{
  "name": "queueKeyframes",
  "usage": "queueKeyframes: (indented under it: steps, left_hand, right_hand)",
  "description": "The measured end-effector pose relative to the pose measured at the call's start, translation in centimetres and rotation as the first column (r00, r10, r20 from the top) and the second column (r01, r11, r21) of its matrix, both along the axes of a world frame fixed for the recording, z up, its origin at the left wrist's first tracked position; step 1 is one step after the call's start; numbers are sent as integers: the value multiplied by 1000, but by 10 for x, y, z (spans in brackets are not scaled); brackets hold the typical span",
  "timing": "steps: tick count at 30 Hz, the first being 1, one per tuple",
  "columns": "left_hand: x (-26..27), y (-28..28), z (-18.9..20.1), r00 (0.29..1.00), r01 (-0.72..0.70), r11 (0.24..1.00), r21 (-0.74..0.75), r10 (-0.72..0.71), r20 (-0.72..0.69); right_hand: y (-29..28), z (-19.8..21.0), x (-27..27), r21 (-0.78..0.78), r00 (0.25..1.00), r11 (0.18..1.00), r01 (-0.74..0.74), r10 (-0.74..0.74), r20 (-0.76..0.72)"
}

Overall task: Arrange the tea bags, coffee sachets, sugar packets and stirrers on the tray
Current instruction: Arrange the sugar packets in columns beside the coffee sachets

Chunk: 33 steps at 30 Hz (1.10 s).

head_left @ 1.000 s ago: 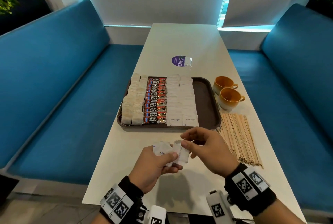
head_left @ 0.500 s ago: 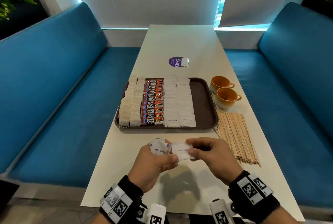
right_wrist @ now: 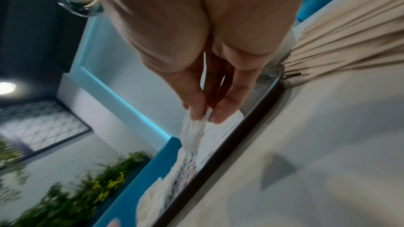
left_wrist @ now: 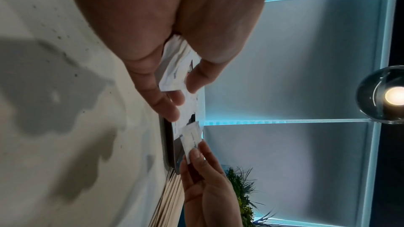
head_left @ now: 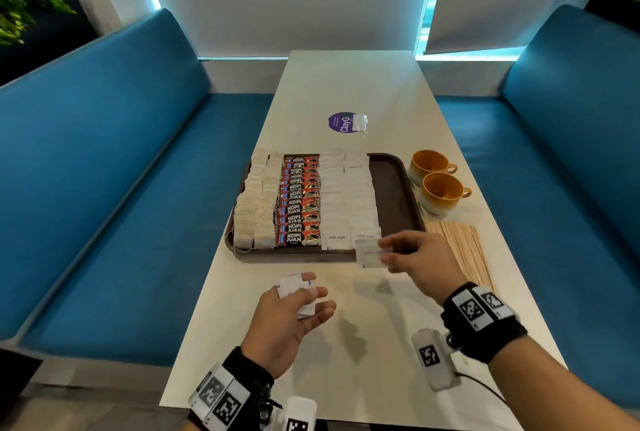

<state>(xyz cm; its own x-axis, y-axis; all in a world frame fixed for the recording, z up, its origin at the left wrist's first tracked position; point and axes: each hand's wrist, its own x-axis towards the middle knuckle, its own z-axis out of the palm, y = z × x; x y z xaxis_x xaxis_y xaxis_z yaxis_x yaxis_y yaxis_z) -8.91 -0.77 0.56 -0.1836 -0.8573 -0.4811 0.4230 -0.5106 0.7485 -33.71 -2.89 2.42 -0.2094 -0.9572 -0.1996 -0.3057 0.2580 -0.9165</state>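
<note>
so the right hand (head_left: 415,254) is pinching one white sugar packet (head_left: 371,255) between thumb and fingertips, holding it in the air right over the near edge of the tray (head_left: 391,188), just in front of the right-hand sugar column (head_left: 362,202); the right wrist view shows the same pinch on the packet's edge, though it's pretty blurred; the left hand (head_left: 294,312) hangs back over the desk (head_left: 381,344), short of the tray's near edge, loosely gripping a small bunch of spare sugar packets (head_left: 298,292) with thumb on top; can't count them

on the tray from left edge to right: tea bags (head_left: 254,205) in two columns, coffee sachets (head_left: 299,202) in one, then two sugar columns; the strip along the tray's right edge is bare brown; the stirrers (head_left: 460,250) are off the tray, lying on the desk beside its near right corner, long axis running front to back; two orange cups (head_left: 438,184) sit beside the tray's right edge, and a purple round sticker (head_left: 343,122) is past the far edge

the thing that matters imo: the held packet is basically flat, print facing up, and the slot it wants is just ahead of and below the fingers, at the front of that right column; so I'd guess a short forward-and-down lay, overlapping the front packet; right hand is clearly nearer, left is just the feeder; risk is nudging the neat row out of line
</note>
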Motion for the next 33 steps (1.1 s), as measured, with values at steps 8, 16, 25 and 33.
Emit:
queueKeyframes:
  steps: [8,16,25,33]
  left_hand:
    - [6,4,-1,998,54,998,19,-53,-16]
    - [10,2,1,997,69,997,17,-69,-21]
    - [10,3,0,998,70,997,21,-70,-6]
    - [10,5,0,997,71,997,22,-71,-4]
  right_hand:
    - [-55,-20,-7,55,976,998,7,5,-216]
    - [-70,-28,0,132,919,990,-45,93,-383]
    - [-76,-24,-3,110,941,993,-47,81,-330]
    - [-74,-29,-2,167,913,986,-23,88,-398]
